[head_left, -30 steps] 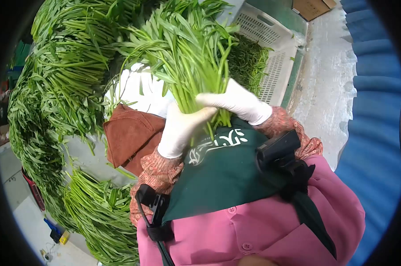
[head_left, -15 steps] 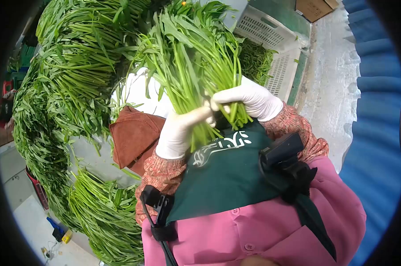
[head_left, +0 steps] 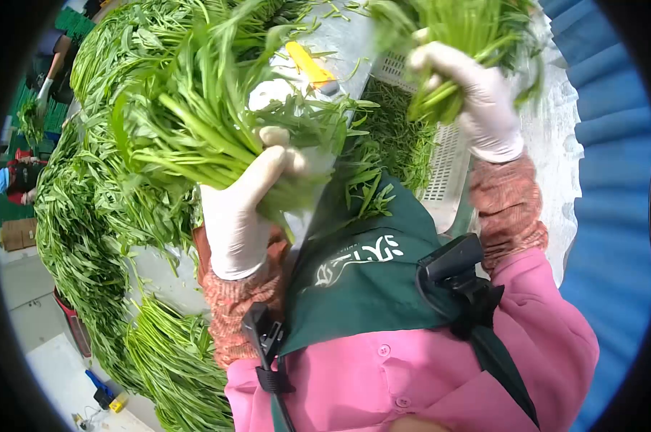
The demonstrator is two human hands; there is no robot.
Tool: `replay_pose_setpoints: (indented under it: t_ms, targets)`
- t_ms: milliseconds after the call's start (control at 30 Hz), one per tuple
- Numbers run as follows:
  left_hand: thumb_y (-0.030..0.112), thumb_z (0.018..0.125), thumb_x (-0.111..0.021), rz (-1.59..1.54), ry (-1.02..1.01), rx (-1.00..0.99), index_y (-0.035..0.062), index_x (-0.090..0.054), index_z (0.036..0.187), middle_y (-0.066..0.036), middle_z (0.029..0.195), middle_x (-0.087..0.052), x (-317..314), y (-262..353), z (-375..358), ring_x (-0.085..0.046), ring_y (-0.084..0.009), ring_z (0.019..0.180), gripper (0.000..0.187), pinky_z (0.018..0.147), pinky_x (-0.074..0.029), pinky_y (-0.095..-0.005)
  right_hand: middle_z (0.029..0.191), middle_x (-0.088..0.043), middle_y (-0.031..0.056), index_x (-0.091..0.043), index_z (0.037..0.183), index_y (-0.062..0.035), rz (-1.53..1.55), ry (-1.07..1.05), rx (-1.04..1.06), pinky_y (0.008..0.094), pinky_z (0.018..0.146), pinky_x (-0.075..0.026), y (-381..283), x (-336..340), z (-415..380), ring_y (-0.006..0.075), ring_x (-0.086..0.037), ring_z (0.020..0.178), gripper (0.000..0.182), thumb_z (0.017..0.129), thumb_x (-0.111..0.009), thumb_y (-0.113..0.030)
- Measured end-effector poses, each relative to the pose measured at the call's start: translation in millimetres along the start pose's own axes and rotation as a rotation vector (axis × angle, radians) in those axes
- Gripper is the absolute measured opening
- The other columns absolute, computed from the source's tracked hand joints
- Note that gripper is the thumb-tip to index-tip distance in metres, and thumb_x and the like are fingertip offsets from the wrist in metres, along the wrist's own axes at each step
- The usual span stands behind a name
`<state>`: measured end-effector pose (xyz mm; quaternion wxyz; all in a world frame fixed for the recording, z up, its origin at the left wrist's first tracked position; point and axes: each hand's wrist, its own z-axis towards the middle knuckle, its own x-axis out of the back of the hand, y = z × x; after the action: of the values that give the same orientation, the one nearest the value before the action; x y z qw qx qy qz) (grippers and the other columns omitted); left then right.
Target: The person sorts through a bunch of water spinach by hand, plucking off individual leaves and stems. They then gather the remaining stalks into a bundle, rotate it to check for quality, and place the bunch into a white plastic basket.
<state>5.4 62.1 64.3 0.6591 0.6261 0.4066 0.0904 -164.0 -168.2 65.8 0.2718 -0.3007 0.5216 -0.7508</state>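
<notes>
My left hand (head_left: 250, 191), in a white glove, is closed round the stems of a bunch of leafy greens (head_left: 196, 137) left of centre. Loose leafy sprigs (head_left: 322, 122) lie or hang just right of it. Farther right and higher, my gloved right hand (head_left: 473, 93) grips a second bunch of greens (head_left: 462, 43), over the white crate. Both bunches are blurred at their leaves. A large heap of long-stemmed greens (head_left: 73, 230) curves along the left.
A yellow-handled tool (head_left: 307, 65) lies on the grey surface at the top. Cut greens (head_left: 394, 119) fill the white crate (head_left: 441, 176). Another pile of greens (head_left: 174, 360) is at lower left. Two other people are partly visible at far left, one by a sleeve (head_left: 48, 43).
My hands have moved apart, left hand leftward and right hand up and right, each with its own bunch. The yellow-handled tool and more of the crate's greens have come into view.
</notes>
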Motion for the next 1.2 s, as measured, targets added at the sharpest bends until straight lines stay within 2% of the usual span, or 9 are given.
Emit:
replay_pose_setpoints:
  t_ms: [233, 467, 533, 600, 700, 800, 933, 1000, 1200]
  targets:
    - [0.000, 0.087, -0.069, -0.209, 0.033, 0.159, -0.0013, -0.058, 0.126, -0.009, 0.115, -0.066, 8.0, -67.7, -7.4, -0.065, -0.0182, 0.101, 0.041, 0.091, -0.052, -0.0321, 0.119, -0.067, 0.0059, -0.059, 0.127, 0.0017, 0.527, -0.329, -0.441, 0.0298, 0.093, -0.049, 34.4, -111.6, -23.3, 0.0130, -0.060, 0.105, 0.040, 0.091, -0.068, -0.013]
    - [0.001, 0.086, -0.068, -0.225, -0.003, 0.208, -0.0037, -0.053, 0.131, -0.015, 0.124, -0.063, 19.9, -76.6, -13.0, -0.063, -0.0247, 0.111, 0.047, 0.099, -0.050, -0.0401, 0.105, -0.068, 0.0070, -0.061, 0.118, 0.0001, 0.629, -0.505, -0.575, 0.0281, 0.080, -0.053, 62.4, -91.7, -24.2, 0.0126, -0.065, 0.091, 0.032, 0.089, -0.067, -0.011]
    - [0.001, 0.088, -0.062, -0.461, -0.035, 0.235, -0.0063, -0.048, 0.134, -0.021, 0.127, -0.060, 8.0, -65.0, -11.5, -0.062, -0.0318, 0.114, 0.049, 0.099, -0.052, -0.0434, 0.095, -0.069, 0.0079, -0.061, 0.112, 0.0006, 0.707, -0.366, -0.658, 0.0241, 0.064, -0.052, 54.8, -86.6, -23.6, 0.0113, -0.065, 0.077, 0.026, 0.089, -0.067, -0.009]
    - [0.001, 0.088, -0.061, -0.260, 0.050, 0.322, -0.0067, -0.045, 0.137, -0.021, 0.131, -0.058, 26.2, -68.9, -11.4, -0.062, -0.0328, 0.113, 0.052, 0.098, -0.052, -0.0436, 0.082, -0.066, 0.0074, -0.061, 0.111, 0.0036, 0.575, -0.439, -0.613, 0.0219, 0.059, -0.050, 53.8, -78.1, -19.2, 0.0111, -0.063, 0.067, 0.024, 0.092, -0.065, -0.010]
    - [0.001, 0.086, -0.060, -0.296, -0.028, 0.252, -0.0040, -0.052, 0.128, -0.020, 0.107, -0.067, 24.8, -78.9, -8.8, -0.067, -0.0321, 0.096, 0.042, 0.088, -0.056, -0.0429, 0.071, -0.061, 0.0027, -0.061, 0.108, 0.0035, 0.587, -0.407, -0.699, 0.0211, 0.054, -0.046, 38.5, -90.1, -20.8, 0.0085, -0.057, 0.059, 0.021, 0.094, -0.064, -0.012]
    - [-0.001, 0.088, -0.062, -0.464, -0.058, 0.279, -0.0038, -0.055, 0.125, -0.016, 0.104, -0.069, 37.9, -82.1, -13.6, -0.068, -0.0277, 0.094, 0.038, 0.089, -0.056, -0.0413, 0.068, -0.056, -0.0005, -0.062, 0.108, 0.0039, 0.561, -0.402, -0.520, 0.0214, 0.049, -0.041, 34.6, -73.7, -12.4, 0.0055, -0.051, 0.055, 0.022, 0.096, -0.062, -0.015]
    - [0.001, 0.087, -0.064, -0.480, -0.021, 0.168, -0.0031, -0.057, 0.123, -0.016, 0.103, -0.069, 37.1, -80.5, -13.7, -0.068, -0.0258, 0.091, 0.037, 0.087, -0.056, -0.0402, 0.071, -0.034, -0.0065, -0.059, 0.111, -0.0014, 0.734, 0.226, 0.054, 0.0221, 0.053, -0.032, 32.8, -30.7, 7.8, 0.0042, -0.035, 0.058, 0.023, 0.103, -0.053, -0.022]
    - [0.003, 0.085, -0.068, -0.319, 0.020, 0.184, -0.0034, -0.060, 0.116, -0.013, 0.099, -0.069, 31.0, -78.0, -13.1, -0.067, -0.0229, 0.091, 0.033, 0.087, -0.054, -0.0371, 0.069, -0.038, -0.0046, -0.059, 0.116, 0.0002, 0.705, 0.189, 0.044, 0.0243, 0.059, -0.036, 27.3, -13.2, 11.7, 0.0068, -0.040, 0.061, 0.027, 0.105, -0.050, -0.022]
    - [-0.002, 0.084, -0.069, -0.184, 0.040, 0.208, -0.0013, -0.055, 0.124, -0.013, 0.107, -0.066, 27.7, -79.4, -13.0, -0.066, -0.0237, 0.098, 0.042, 0.088, -0.055, -0.0386, 0.072, -0.058, -0.0047, -0.064, 0.100, -0.0017, 0.428, -0.092, -0.495, 0.0195, 0.050, -0.037, 14.1, -104.7, -31.1, 0.0028, -0.047, 0.053, 0.019, 0.088, -0.073, -0.013]
